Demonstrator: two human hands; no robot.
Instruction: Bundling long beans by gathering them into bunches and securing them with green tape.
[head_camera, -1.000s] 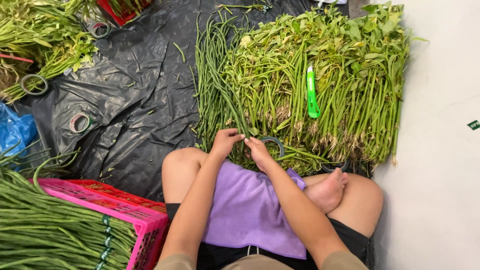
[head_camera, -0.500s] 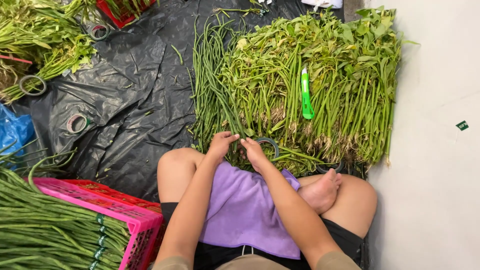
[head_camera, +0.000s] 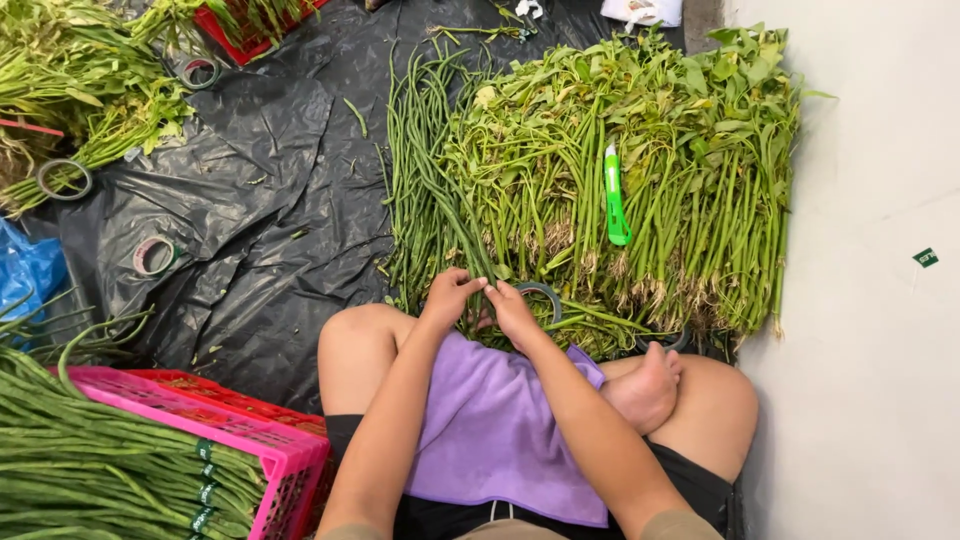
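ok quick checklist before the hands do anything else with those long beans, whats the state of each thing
1. Left hand on the long beans: ok, fingers pinch the stems at their near end.
2. Right hand on the same stems: ok, it meets the left hand there.
3. Tape roll within reach: ok, it lies right beside the right hand.
4. Green cutter safely parked: cannot tell whether the blade is retracted; it lies on the leafy greens, apart from both hands.
5. Purple cloth over the lap: ok.
6. Pink crate has room: cannot tell, bundled beans already fill what shows.
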